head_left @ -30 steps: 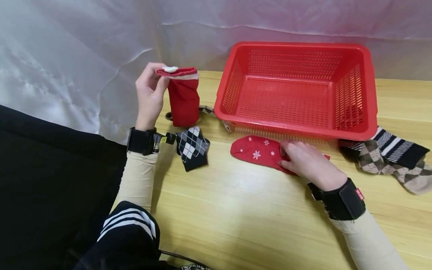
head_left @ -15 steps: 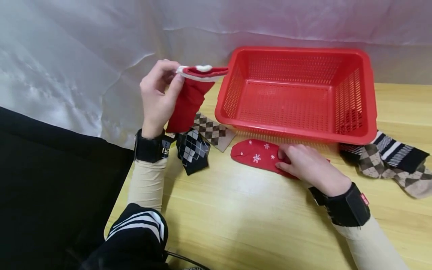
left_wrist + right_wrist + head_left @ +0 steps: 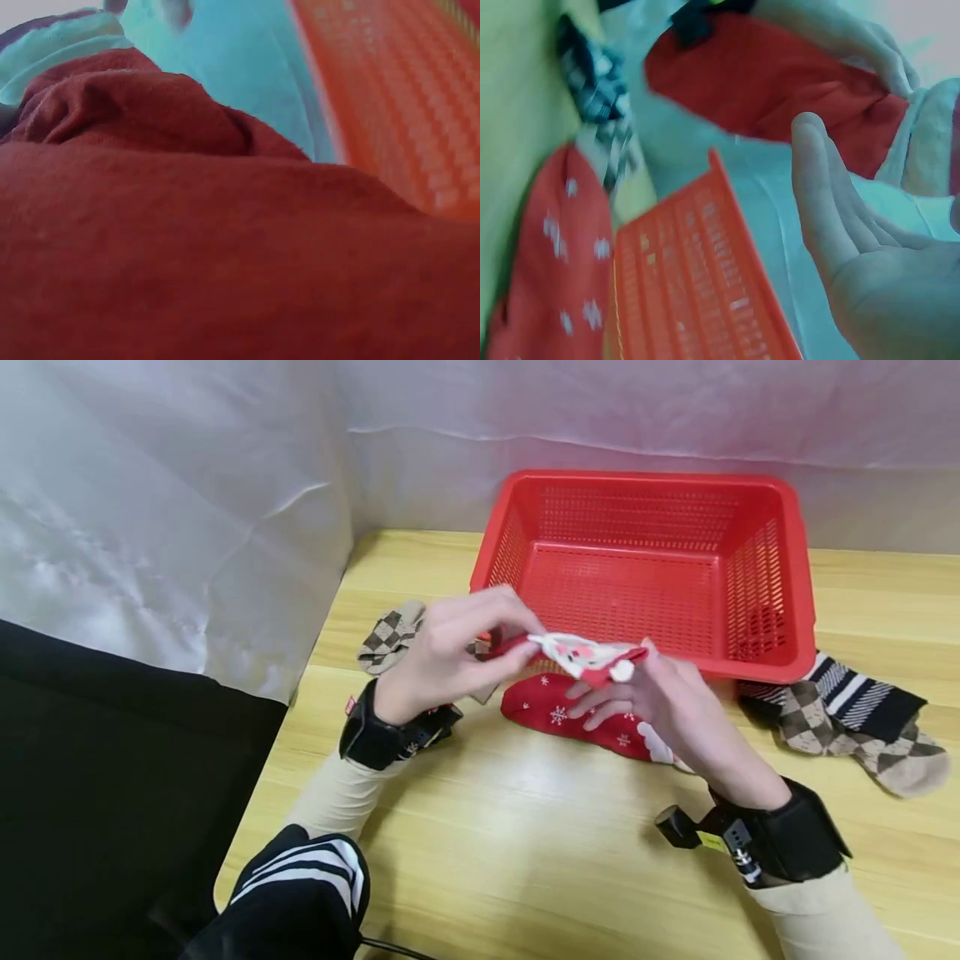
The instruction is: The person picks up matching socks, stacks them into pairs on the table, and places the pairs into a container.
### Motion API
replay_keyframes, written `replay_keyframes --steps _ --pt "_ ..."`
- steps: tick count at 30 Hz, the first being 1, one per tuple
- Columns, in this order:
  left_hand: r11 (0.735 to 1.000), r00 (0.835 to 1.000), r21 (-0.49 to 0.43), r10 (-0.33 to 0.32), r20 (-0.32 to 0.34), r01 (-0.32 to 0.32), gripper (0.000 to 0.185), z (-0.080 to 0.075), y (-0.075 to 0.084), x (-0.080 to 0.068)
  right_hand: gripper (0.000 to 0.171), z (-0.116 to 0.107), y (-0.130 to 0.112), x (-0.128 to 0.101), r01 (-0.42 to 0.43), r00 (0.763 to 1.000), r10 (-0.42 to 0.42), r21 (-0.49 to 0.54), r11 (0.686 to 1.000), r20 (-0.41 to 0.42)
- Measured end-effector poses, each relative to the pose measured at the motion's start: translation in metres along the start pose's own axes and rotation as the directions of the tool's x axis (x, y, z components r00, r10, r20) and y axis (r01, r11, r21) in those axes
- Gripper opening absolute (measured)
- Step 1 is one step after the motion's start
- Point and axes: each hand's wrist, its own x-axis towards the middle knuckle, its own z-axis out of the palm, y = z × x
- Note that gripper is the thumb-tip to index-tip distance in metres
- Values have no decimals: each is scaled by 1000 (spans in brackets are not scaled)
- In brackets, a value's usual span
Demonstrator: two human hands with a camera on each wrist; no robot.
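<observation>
Santa sock [image 3: 588, 656] pinched in left hand [image 3: 442, 656], apparently touching right fingertips [image 3: 600, 693].

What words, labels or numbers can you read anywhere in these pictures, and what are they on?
No text can be read.
Small red tag on the black wrist strap of the left hand: too small to read.
Yellow label on the camera mount at the right hand's black wrist strap: blurred, unreadable.
The red snowflake sock and the red plastic basket bear no lettering.
</observation>
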Motion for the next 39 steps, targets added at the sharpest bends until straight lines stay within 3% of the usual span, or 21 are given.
replay_keyframes --steps 2,4,7,10,12,16,18,20,21,23,25,27,29,32,34,37,39 --pt "999 998 -28 27 51 -25 14 11 2 1 50 -4 -3 -2 -19 999 12 167 986 44" --pt "998 994 -48 46 98 -41 14 20 3 1 54 -7 -6 -4 -53 997 36 271 961 65" --pt "998 984 -41 54 171 -47 12 30 4 -1 55 -11 -11 -7 -104 995 102 271 957 23" --pt "998 970 -18 57 235 -54 8 38 5 -4 46 -12 -17 -9 -144 987 151 109 983 -56" --pt "998 963 -14 64 261 -63 10 42 5 -4 36 -11 -21 -10 -200 974 188 -88 976 -128" --pt "996 974 -93 30 226 -9 22 44 2 -4 33 -10 -30 -12 -313 942 240 -361 878 -233" --pt "988 984 -138 -42 176 67 28 43 -1 -3 36 -11 -33 -13 -341 935 249 -447 827 -254" --pt "963 973 -191 -157 170 189 33 43 -5 -2 38 -13 -37 -15 -338 938 240 -503 795 -251" --pt "942 956 -214 -219 194 259 36 42 -7 -2 39 -13 -38 -16 -327 943 230 -528 784 -242" --pt "883 900 -249 -325 290 399 43 43 -11 -1 41 -14 -39 -17 -289 956 197 -575 765 -218" --pt "811 814 -256 -391 430 525 49 45 -16 -1 43 -14 -41 -19 -247 968 165 -597 764 -189" --pt "785 736 -213 -397 548 582 51 49 -22 -1 45 -15 -44 -21 -213 976 139 -613 761 -167" --pt "786 680 -174 -373 632 593 50 51 -27 -2 46 -17 -46 -23 -196 980 126 -621 759 -156" --pt "812 630 -152 -304 715 564 48 51 -35 -3 44 -22 -50 -26 -180 982 101 -644 743 -157" --pt "801 598 -158 -282 751 577 45 48 -39 -4 43 -27 -51 -28 -183 981 87 -673 717 -174" --pt "797 545 -108 -300 783 595 41 42 -44 -7 41 -35 -52 -30 -205 976 80 -742 638 -201" --pt "804 523 -63 -323 789 591 35 38 -46 -10 41 -41 -53 -32 -234 972 116 -776 585 -205"
